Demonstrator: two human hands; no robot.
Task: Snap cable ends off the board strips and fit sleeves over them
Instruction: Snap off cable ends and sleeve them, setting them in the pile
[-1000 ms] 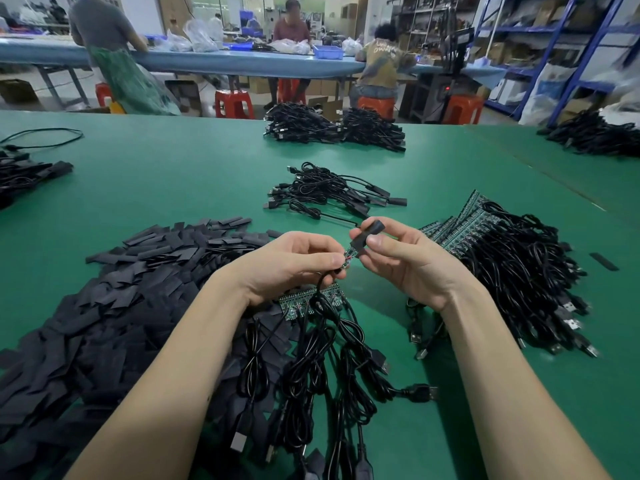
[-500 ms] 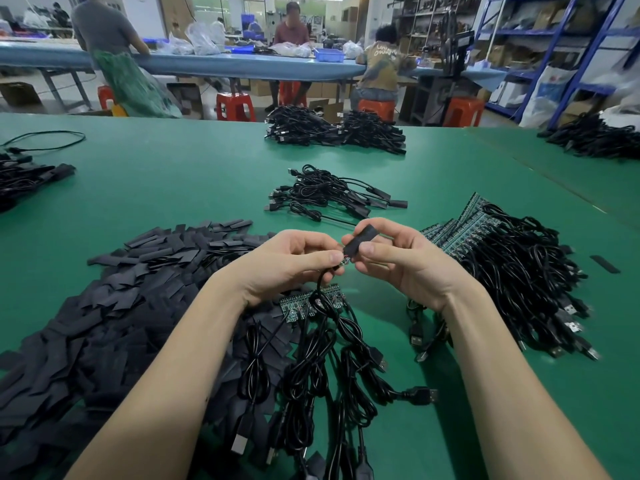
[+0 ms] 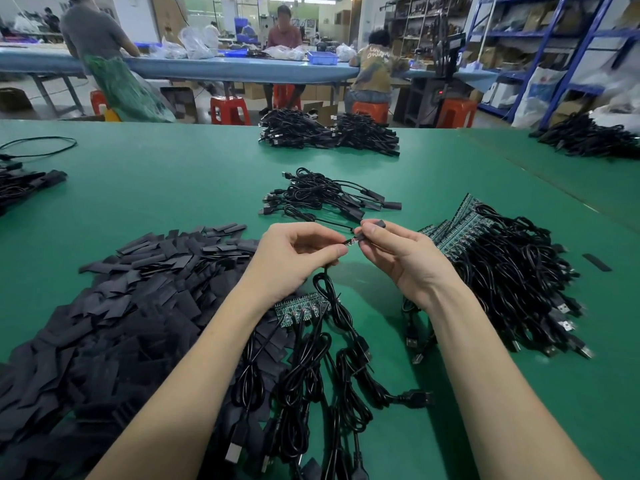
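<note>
Just above the middle of the frame the two hands meet over the green table (image 3: pixel 173 188). The left hand (image 3: pixel 294 258) pinches the cable end (image 3: pixel 350 241) between thumb and forefinger, its little board tip poking out to the right; the cable (image 3: pixel 332 299) drops from that hand toward the board strip (image 3: pixel 301 308) lying below it. The right hand (image 3: pixel 398 254) pinches a black sleeve (image 3: pixel 372 227) at its fingertips, immediately right of the tip and apparently just over it, though the mouth is too small to read. Sleeve and tip lie on nearly one line, running left to right and tilted slightly upward to the right, so the push should go leftward along it. Both wrists are raised off the table, palms half-turned toward each other. Spare sleeves (image 3: pixel 121 306) are heaped at lower left, uncut strips (image 3: pixel 460 226) at right, and finished cables (image 3: pixel 322 199) lie above the hands.
</note>
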